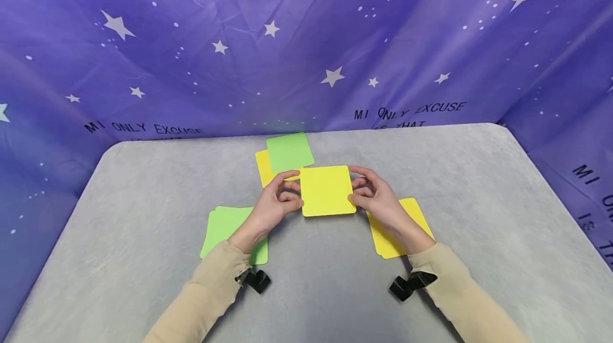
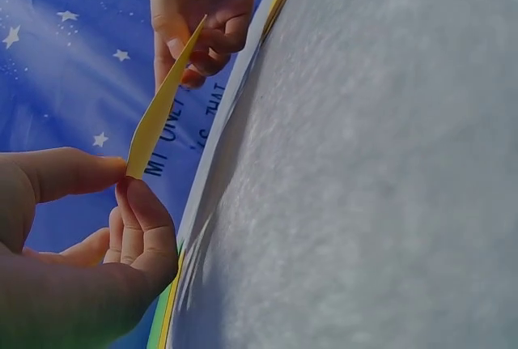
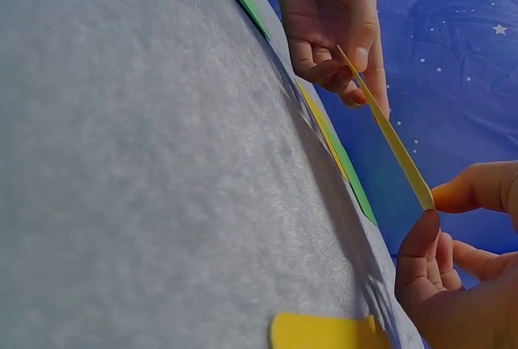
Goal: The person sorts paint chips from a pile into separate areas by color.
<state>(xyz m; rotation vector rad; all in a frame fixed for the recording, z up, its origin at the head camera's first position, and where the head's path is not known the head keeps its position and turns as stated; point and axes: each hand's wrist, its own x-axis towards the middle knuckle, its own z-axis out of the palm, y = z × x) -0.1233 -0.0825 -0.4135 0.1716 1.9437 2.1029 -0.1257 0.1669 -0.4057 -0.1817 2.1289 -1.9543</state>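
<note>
A square yellow card [image 1: 328,191] with rounded corners is held up over the table between both hands. At its left edge my left hand [image 1: 273,203] pinches it between thumb and fingers. My right hand [image 1: 380,200] pinches the opposite edge in the same way. Seen nearly edge-on in the left wrist view, the yellow card [image 2: 162,114] looks thin and slightly bowed. In the right wrist view the card [image 3: 392,134] slants between the two hands, raised off the grey surface.
Green cards [image 1: 225,223] lie partly under the left forearm, yellow cards [image 1: 407,226] partly under the right. Farther back, a green card [image 1: 289,151] overlaps a yellow card [image 1: 263,167]. Behind the grey table [image 1: 316,279] hangs a purple star-patterned cloth [image 1: 297,66].
</note>
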